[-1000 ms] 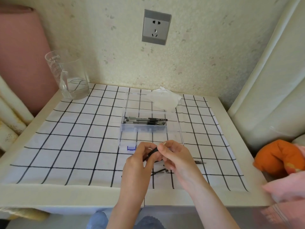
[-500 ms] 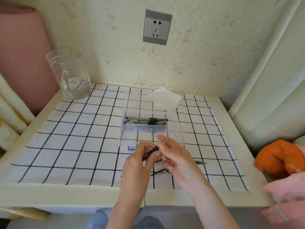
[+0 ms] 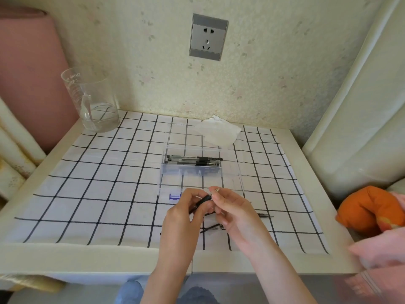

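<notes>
My left hand (image 3: 186, 212) grips a black pen barrel (image 3: 202, 200) near the front of the table. My right hand (image 3: 232, 207) pinches a small metal pen tip (image 3: 217, 190) just above and right of the barrel's end. A clear plastic box (image 3: 192, 170) behind my hands holds assembled black pens (image 3: 195, 160). Loose pen parts (image 3: 211, 227) lie on the checked cloth (image 3: 98, 189) under my hands, and another part (image 3: 264, 215) lies to the right.
A glass beaker (image 3: 94, 102) with some water stands at the back left. A crumpled white tissue (image 3: 219, 132) lies behind the box. An orange soft object (image 3: 368, 209) sits past the table's right edge. A wall socket (image 3: 208, 37) is above.
My right hand has drawn the small tip slightly up and away from the barrel's end. My left hand has stayed in place holding the barrel.
</notes>
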### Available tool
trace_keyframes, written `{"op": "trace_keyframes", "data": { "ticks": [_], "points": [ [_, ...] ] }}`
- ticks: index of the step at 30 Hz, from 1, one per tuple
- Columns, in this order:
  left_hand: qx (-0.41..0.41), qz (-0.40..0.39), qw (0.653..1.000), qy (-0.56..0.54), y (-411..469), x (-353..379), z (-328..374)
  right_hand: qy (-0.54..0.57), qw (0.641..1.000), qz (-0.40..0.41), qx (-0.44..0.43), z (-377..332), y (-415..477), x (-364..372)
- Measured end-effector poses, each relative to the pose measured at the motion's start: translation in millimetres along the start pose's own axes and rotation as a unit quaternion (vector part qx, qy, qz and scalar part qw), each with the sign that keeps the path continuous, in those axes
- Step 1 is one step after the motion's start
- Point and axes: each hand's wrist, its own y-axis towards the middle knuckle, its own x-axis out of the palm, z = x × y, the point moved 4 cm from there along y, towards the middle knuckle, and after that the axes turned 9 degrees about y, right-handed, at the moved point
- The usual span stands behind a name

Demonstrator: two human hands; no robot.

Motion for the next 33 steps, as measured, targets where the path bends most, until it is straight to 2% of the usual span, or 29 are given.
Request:
{"op": "trace_keyframes", "data": {
  "ticks": [8,20,27,33],
  "points": [
    [-0.007,0.007,1.000,-0.004,0.5,-0.4,-1.9,0.010,1.000,0.011,-0.006,-4.0,-1.2,1.5],
    [-0.027,0.016,0.999,0.006,0.2,-0.2,-0.9,-0.032,0.997,0.076,-0.013,-2.1,-1.5,0.0],
    [-0.024,0.002,0.999,-0.030,-0.9,0.4,6.8,-0.027,0.999,0.039,-0.025,-4.7,-6.0,2.8],
    [-0.020,-0.016,0.999,-0.023,-1.0,1.0,9.7,-0.020,0.997,0.066,-0.042,-1.8,-3.4,-0.6]
  ]
}}
